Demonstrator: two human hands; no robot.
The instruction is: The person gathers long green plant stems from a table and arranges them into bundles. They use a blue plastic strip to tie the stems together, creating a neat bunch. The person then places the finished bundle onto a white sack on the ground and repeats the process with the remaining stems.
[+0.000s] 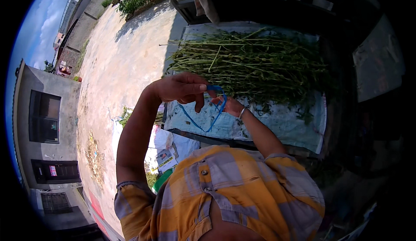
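Note:
A thin blue plastic strip [203, 129] hangs in a loop between my hands. My left hand [182, 89] is raised, with its thumb and forefinger pinched on the strip near the top of the loop. Close by on the right, my right hand [232, 106] has its fingertips closed on the strip as well; part of these fingers is hidden behind the loop. A light bracelet [242, 112] circles the right wrist. Beyond both hands lies a wide pile of long green plant stalks [247, 61] with leaves, spread across a pale blue sheet [277, 128].
A dark metal frame [234, 7] with a cloth [206, 3] hung over it stands behind the stalks. White sacks [162, 141] and a green rounded object [162, 180] lie left of my body. Sunlit concrete ground [125, 54] stretches left toward a grey building [65, 98].

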